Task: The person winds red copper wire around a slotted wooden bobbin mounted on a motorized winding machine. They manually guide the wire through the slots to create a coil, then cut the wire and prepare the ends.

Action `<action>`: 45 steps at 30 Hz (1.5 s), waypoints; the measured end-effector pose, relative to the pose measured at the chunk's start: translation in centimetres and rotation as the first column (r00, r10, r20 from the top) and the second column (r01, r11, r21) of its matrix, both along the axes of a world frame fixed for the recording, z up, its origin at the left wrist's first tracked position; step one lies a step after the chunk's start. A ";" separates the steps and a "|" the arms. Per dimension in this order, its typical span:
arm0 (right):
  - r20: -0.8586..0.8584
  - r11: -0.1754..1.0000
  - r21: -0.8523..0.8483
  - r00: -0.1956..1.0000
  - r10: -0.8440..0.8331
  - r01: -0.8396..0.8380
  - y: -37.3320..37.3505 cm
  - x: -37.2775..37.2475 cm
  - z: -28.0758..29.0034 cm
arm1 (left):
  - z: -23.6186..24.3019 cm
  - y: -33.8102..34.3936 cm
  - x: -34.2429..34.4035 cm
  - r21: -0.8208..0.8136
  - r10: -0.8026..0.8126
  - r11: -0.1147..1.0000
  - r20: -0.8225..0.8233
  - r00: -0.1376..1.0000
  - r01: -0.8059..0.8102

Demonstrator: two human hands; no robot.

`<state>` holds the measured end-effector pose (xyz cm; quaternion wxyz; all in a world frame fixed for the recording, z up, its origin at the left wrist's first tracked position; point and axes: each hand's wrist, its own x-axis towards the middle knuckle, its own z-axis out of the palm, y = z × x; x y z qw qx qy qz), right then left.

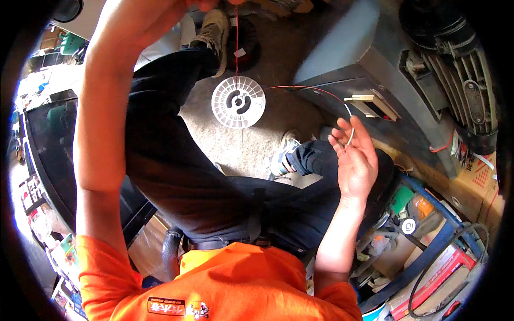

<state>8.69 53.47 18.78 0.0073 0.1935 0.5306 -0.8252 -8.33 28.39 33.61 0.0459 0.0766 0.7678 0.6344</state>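
At the top edge my left hand [202, 4] is mostly cut off, so its grip is hidden. A thin red wire [237, 43] runs down from beside its fingertips to a round white slotted disc [219, 103] with a black centre. This disc appears above the floor between my legs. From its right side a second stretch of red wire curves across to my right hand [357, 160]. There the wire meets a thin white sleeve [352, 134], which passes between my bent fingers. My right hand is closed around that sleeve, palm partly turned up.
A dark round spool [246, 45] with white labels sits on the floor beyond the disc. To the right stand a grey metal cabinet [342, 59] and a ribbed motor housing [474, 91]. A blue-framed rack [417, 257] full of parts is at lower right; a dark panel [51, 155] is at left.
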 end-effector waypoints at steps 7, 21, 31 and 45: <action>-0.042 0.911 0.374 0.978 0.202 -0.173 -1.5 -1.6 -0.5 | 0.4 -0.9 -0.4 0.142 -0.075 0.988 0.087 0.993 0.063; -0.113 0.780 0.585 0.929 0.352 -0.224 -3.9 -4.4 1.3 | -0.2 -1.6 -0.9 0.156 -0.113 0.984 0.135 0.984 0.092; -0.255 0.745 0.652 0.884 0.391 -0.141 -5.0 -5.4 2.4 | -0.4 -2.2 -1.1 0.133 -0.200 0.974 0.123 0.972 0.183; -0.239 0.676 0.699 0.815 0.528 -0.233 -8.1 -8.6 3.3 | -1.0 -2.2 -1.1 0.131 -0.280 0.956 0.125 0.952 0.264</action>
